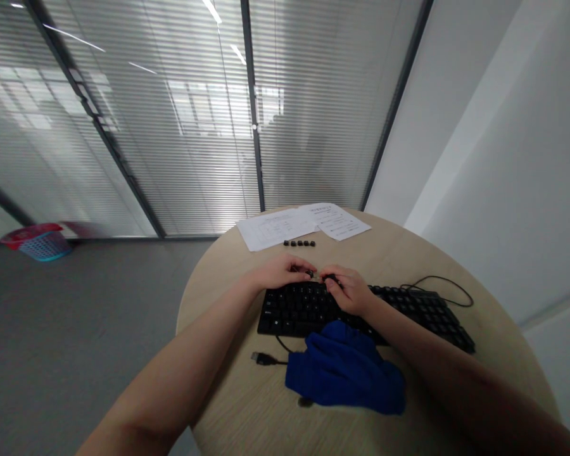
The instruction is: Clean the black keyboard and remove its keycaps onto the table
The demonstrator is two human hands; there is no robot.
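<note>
A black keyboard (298, 309) lies across the round table, with both hands over its back edge. My left hand (285, 271) pinches a small black keycap (309, 273) between thumb and fingertips. Close beside it, my right hand (350, 290) is closed around the black handle of what looks like a wire keycap puller (331, 278). Its thin tip points toward the keycap; whether they touch is too small to tell. Beyond the hands, several loose black keycaps (299, 243) stand in a row. A blue cloth (344, 370) lies bunched over the keyboard's front edge.
Two printed sheets (278, 228) overlap at the far side of the wooden table (237, 392). A USB plug (265, 359) lies left of the cloth, and a looped cable (456, 292) lies behind the keyboard's right end. A red and blue basket (40, 244) stands on the floor.
</note>
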